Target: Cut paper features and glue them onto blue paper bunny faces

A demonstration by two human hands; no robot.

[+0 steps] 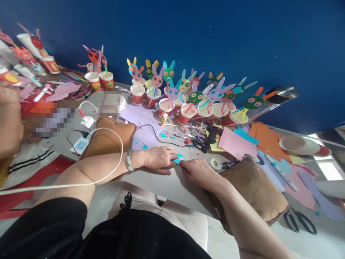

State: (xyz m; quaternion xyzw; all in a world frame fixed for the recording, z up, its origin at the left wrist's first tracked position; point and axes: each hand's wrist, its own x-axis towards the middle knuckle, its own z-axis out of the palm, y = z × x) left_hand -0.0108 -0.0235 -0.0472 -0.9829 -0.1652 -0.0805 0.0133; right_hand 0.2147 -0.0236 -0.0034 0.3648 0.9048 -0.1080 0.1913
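Across the back of the surface stands a row of finished rabbit-face paper cups, judged complete, while loose coloured paper sheets and scissors suggest more units remain to be made. The small blue paper piece lies flat on the surface between the left hand and the right hand, both pressing or pinching it at its edges with their fingertips.
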